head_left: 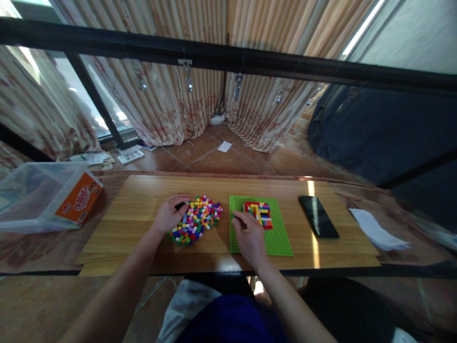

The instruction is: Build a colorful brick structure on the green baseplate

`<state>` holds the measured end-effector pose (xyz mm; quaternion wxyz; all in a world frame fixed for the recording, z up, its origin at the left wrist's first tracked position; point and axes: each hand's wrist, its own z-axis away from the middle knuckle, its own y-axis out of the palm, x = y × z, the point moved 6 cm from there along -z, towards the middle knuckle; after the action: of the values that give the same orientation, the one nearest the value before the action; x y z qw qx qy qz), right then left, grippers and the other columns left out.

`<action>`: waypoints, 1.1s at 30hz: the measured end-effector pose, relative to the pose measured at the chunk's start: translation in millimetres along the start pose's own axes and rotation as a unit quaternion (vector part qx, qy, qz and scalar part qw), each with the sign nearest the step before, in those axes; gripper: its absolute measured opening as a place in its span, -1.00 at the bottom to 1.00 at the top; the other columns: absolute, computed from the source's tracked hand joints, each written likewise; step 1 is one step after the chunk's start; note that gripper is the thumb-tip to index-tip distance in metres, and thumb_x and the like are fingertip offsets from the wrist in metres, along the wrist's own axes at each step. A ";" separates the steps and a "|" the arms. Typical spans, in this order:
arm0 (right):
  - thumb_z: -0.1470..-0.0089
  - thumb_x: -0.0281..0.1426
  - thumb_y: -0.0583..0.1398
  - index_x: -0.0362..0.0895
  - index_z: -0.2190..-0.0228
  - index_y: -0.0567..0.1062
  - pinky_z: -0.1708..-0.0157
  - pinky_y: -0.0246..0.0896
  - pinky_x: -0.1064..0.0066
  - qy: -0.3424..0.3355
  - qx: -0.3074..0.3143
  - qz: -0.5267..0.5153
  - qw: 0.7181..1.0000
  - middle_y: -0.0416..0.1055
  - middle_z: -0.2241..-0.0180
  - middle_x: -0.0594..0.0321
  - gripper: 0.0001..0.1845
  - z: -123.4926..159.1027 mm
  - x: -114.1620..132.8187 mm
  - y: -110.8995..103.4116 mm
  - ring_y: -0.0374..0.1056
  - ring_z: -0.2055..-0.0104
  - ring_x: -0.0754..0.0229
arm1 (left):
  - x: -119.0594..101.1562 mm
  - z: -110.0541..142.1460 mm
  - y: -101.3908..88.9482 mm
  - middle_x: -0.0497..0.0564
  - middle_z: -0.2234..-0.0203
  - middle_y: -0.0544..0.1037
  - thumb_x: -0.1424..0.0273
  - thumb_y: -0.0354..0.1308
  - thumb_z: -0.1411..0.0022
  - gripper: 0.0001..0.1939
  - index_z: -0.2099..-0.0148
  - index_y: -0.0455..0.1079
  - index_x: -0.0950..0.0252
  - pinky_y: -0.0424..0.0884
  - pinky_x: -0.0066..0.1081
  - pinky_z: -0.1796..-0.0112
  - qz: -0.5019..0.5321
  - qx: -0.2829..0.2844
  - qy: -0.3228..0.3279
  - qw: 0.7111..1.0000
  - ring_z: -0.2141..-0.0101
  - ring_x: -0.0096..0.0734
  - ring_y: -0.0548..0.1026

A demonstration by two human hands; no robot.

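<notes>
At the left edge of a loose pile of small coloured toy bricks [204,215] rests my left hand [169,214]. Its thumb and fingers are apart, with a dark patch between them that I cannot make out. My right hand [252,238] is over a green studded baseplate [280,240], its fingers pinched together beside a low brick build [264,216]. Whatever those fingertips hold, if anything, is too small to name. The build has a red border with rows of yellow, white, blue and other bricks inside; my right hand covers its lower left part.
The wooden board [121,214] carries the bricks and baseplate. A black phone [319,216] lies to the right, with white paper [378,229] beyond it. A clear plastic bin [39,195] with an orange label stands at the left. A dark metal bar [214,52] crosses above.
</notes>
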<state>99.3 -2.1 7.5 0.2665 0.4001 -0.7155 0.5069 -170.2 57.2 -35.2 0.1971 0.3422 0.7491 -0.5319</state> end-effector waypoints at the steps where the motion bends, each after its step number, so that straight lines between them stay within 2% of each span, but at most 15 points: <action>1: -0.14 -0.46 0.09 -0.14 0.22 0.53 0.24 0.32 0.35 -0.001 0.008 0.004 1.000 0.50 0.31 0.15 -0.77 1.3 0.8 4.4 0.41 0.28 0.18 | -0.1 0.1 0.1 0.07 0.16 0.58 0.28 0.10 -0.16 -0.77 0.21 0.52 0.24 0.39 -0.18 -0.04 0.000 0.001 0.001 1.000 0.10 -0.23 0.51; 8: -0.12 -0.54 0.06 -0.14 0.24 0.51 0.16 0.29 0.35 -0.018 0.065 0.052 0.996 0.48 0.27 0.13 -0.75 6.6 4.7 41.8 0.40 0.22 0.17 | -4.3 0.1 -1.2 0.08 0.18 0.59 0.31 0.09 -0.17 -0.77 0.21 0.52 0.26 0.40 -0.19 -0.02 0.005 -0.003 0.007 1.000 0.11 -0.24 0.51; 13: -0.10 -0.54 0.11 -0.13 0.28 0.51 0.19 0.29 0.38 -0.022 0.063 0.036 0.997 0.48 0.28 0.15 -0.80 1.5 7.5 44.0 0.40 0.24 0.18 | -7.4 0.0 -2.4 0.08 0.18 0.58 0.31 0.09 -0.17 -0.77 0.21 0.52 0.26 0.41 -0.17 -0.01 0.006 -0.007 0.007 1.000 0.12 -0.23 0.51; 18: -0.10 -0.46 0.15 -0.13 0.36 0.52 0.31 0.29 0.40 -0.007 0.034 0.020 0.999 0.47 0.38 0.20 -0.88 -2.3 9.4 19.7 0.39 0.33 0.20 | -7.4 -0.1 -1.9 0.08 0.18 0.58 0.31 0.09 -0.17 -0.77 0.23 0.53 0.26 0.40 -0.18 -0.02 0.008 -0.006 0.007 1.000 0.12 -0.24 0.51; 21: -0.13 -0.42 0.14 -0.10 0.33 0.53 0.27 0.30 0.38 -0.013 0.007 0.033 0.999 0.49 0.34 0.20 -0.85 -7.0 5.5 -6.9 0.40 0.30 0.20 | -5.0 0.2 -1.0 0.08 0.18 0.58 0.30 0.09 -0.17 -0.77 0.21 0.53 0.26 0.40 -0.20 -0.03 0.007 -0.006 0.008 1.000 0.11 -0.25 0.51; 26: -0.17 -0.36 0.10 -0.08 0.27 0.56 0.19 0.29 0.32 -0.025 -0.026 0.109 0.993 0.48 0.25 0.16 -0.77 -19.9 -12.8 -47.5 0.39 0.20 0.15 | 0.0 0.4 0.9 0.07 0.16 0.58 0.29 0.11 -0.17 -0.77 0.21 0.53 0.26 0.39 -0.20 -0.04 0.006 -0.006 0.000 1.000 0.11 -0.25 0.51; 29: -0.16 -0.34 0.09 -0.10 0.30 0.58 0.17 0.27 0.28 -0.021 -0.030 0.160 0.986 0.47 0.26 0.13 -0.74 -28.3 -25.2 -57.4 0.37 0.21 0.13 | -0.6 0.5 1.1 0.07 0.16 0.58 0.29 0.10 -0.17 -0.76 0.20 0.53 0.26 0.39 -0.20 -0.04 0.009 -0.006 0.003 1.000 0.12 -0.25 0.52; 33: -0.15 -0.34 0.09 -0.13 0.34 0.60 0.18 0.25 0.27 -0.029 -0.020 0.194 0.980 0.45 0.29 0.12 -0.73 -36.4 -34.4 -56.3 0.34 0.23 0.11 | -2.7 0.4 0.3 0.07 0.16 0.58 0.28 0.09 -0.17 -0.76 0.20 0.52 0.25 0.39 -0.20 -0.03 0.003 -0.007 0.005 1.000 0.11 -0.25 0.52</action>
<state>164.4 33.1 21.8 0.1498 0.2627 -0.7971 0.5227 -168.2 56.0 -33.8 0.1967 0.3456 0.7529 -0.5244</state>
